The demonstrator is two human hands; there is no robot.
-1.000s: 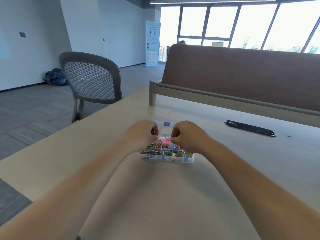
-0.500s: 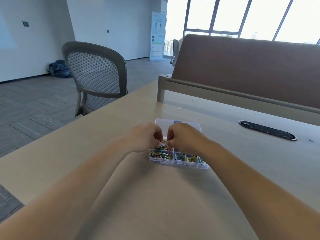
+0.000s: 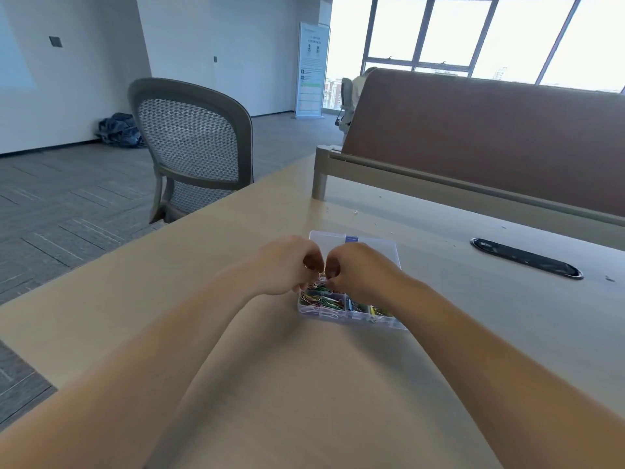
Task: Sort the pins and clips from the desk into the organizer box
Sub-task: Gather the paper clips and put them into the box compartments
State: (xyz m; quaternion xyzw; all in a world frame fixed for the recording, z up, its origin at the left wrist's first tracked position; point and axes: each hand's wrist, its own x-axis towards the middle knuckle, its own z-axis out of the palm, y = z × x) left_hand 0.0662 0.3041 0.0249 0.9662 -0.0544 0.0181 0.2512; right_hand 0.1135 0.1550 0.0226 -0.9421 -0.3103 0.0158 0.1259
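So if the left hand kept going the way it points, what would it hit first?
Most likely the right hand: the left hand curls toward it across a thin gap, where both seem to pinch paper clips above the organizer box. Depth is unclear, so they may already touch.

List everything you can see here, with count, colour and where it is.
desk: one, beige, foreground
organizer box: one, clear, on the desk, lid open behind
paper clips: many, mixed colours, near-left compartment, plus a tangle held above it
other clips: several, blue, green, yellow, near-right compartments
cable slot: one, black, in the desk right of the box
divider panel: one, brown, desk's far edge
chair: one, grey mesh, left of the desk
banner: one, white, by the windows
bundle: one, dark, floor by the left wall
left hand: one, above the box, fingers pinching the tangle
right hand: one, beside it, fingers pinching the tangle
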